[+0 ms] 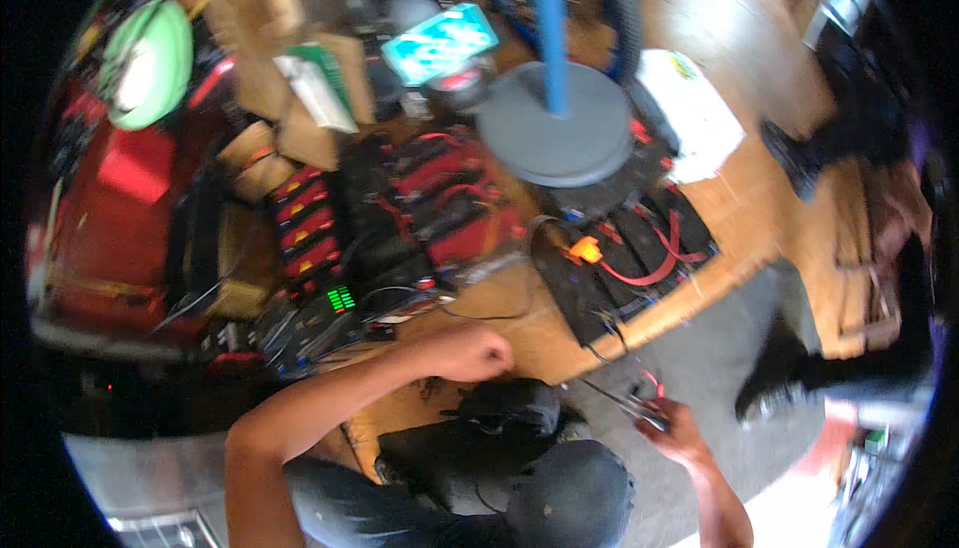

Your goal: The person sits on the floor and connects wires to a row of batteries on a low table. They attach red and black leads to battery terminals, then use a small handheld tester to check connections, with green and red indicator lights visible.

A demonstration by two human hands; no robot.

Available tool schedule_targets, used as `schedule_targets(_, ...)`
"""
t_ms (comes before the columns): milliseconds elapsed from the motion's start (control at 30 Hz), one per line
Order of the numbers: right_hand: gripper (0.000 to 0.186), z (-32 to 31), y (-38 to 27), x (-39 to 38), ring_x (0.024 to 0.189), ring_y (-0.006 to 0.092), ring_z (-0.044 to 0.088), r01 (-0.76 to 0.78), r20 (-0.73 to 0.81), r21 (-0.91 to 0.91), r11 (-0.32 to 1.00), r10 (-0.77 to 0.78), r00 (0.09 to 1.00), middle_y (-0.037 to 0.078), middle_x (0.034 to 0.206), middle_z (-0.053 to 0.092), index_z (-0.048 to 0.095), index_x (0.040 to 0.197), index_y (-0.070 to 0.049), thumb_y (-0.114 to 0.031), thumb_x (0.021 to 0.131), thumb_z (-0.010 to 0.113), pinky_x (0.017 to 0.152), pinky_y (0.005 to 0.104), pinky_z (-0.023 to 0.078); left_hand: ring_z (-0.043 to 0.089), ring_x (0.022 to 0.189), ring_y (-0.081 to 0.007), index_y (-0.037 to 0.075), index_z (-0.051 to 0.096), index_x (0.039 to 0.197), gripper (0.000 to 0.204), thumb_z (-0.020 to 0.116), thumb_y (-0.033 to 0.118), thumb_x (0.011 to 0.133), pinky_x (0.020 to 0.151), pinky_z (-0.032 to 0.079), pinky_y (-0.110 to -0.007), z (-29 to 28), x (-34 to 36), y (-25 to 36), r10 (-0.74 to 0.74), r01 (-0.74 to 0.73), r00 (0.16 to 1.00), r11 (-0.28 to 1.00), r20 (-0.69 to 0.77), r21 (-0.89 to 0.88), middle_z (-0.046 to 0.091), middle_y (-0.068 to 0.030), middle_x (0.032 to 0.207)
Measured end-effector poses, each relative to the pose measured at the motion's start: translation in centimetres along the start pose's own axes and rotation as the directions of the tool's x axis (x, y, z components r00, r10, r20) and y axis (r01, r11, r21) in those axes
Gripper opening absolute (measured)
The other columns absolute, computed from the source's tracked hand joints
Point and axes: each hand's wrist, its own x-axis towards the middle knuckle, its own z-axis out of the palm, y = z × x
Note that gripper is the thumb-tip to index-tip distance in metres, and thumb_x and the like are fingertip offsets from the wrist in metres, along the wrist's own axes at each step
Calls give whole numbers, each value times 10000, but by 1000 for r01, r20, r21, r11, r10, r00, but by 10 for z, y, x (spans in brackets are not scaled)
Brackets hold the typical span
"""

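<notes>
My left hand [475, 351] is closed with its fingers curled in; anything it may hold is hidden. It is just above a dark, rounded object [509, 406] between my knees, whose kind blur hides. On the right, my right hand [674, 433] grips a slim metal hand tool [631, 404] with a long dark shaft pointing up and left toward that object. Whether it is pliers or a screwdriver I cannot tell. A small red strip [653, 383] shows beside the tool.
Ahead lie black battery-like blocks [589, 293] with red cables and an orange connector [586, 249]. Behind them stands a blue pole on a round grey base [514, 128]. Red-and-black modules [450, 188] and a green-lit device [341, 298] are left. Another person's leg [839, 373] is right.
</notes>
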Motion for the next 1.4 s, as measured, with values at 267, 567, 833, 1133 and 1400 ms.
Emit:
schedule_targets(267,550,-122,-170,-42,573,142,623,125,119,516,847,-216,969,124,752,697,685,1086,113,-406,922,763,504,261,492,417,1420,-420,-48,304,1549,785,693,291,958,1163,388,-456,32,27,154,680,-731,644,683,-351,-16,381,-273,1556)
schedule_targets(567,482,-30,-308,-2,408,171,536,339,-103,717,609,-388,916,219,776,667,422,1313,-55,-149,929,697,381,242,420,669,907,-108,-5,543,1418,412,591,171,1049,775,525,-301,-59,-95,159,495,-634,772,650,-399,-420,723,-105,1045)
schedule_targets(833,197,59,-361,57,610,68,520,494,-96,433,754,-506,857,49,828,629,611,1166,-44,-173,1102,477,541,213,426,702,998,-163,-36,652,1196,358,545,286,1082,882,591,-302,-86,-157,47,185,-339,940,603,-287,-722,720,-86,1107)
schedule_targets(1133,492,135,-396,125,753,202,747,603,-75,-251,757,-636,768,125,938,757,505,1224,-50,22,809,760,745,324,607,549,737,-69,-2,598,1235,296,643,48,947,491,357,-181,-163,-237,-152,-337,-96,894,500,-295,-861,652,-49,938)
schedule_targets(1400,334,198,-430,223,749,163,636,743,-64,-211,635,-768,637,118,854,672,623,1107,-31,-279,936,765,684,341,519,628,902,-240,51,595,1273,341,540,181,963,750,503,-400,-174,-256,-269,-424,202,620,899,-660,-388,687,-66,1037)
